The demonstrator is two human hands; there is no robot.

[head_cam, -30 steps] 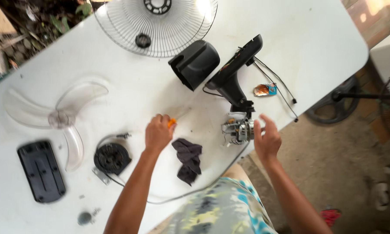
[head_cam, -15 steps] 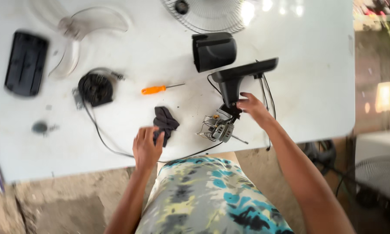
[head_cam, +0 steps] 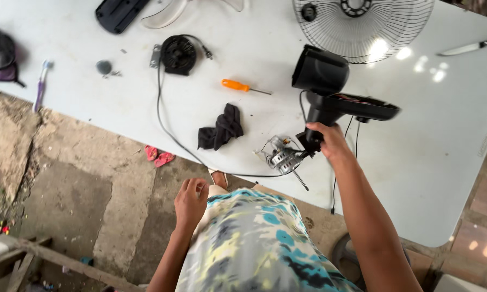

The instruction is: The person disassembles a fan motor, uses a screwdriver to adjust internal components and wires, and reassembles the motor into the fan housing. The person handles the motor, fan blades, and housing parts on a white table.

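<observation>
My right hand [head_cam: 328, 140] grips the neck of a black fan stand [head_cam: 345, 106] lying on the white table [head_cam: 449, 140], just above the bare metal fan motor [head_cam: 280, 157]. My left hand [head_cam: 190, 201] hangs off the table near my patterned shirt, fingers loosely curled, holding nothing. A crumpled black cloth [head_cam: 220, 128] lies left of the motor. An orange-handled screwdriver [head_cam: 243, 86] rests beyond the cloth. A black motor cover [head_cam: 320, 69] sits beside the stand.
A wire fan grille [head_cam: 363, 24] lies at the far edge, a knife [head_cam: 468, 47] to its right. A round black part [head_cam: 179, 53] with a cord, a clear fan blade [head_cam: 170, 11] and a black panel [head_cam: 117, 12] sit at the far left. A toothbrush [head_cam: 41, 84] lies near the table's left edge.
My left hand has left the black cloth and dropped off the table toward my body. My right hand stays on the fan stand. The view has shifted right and down.
</observation>
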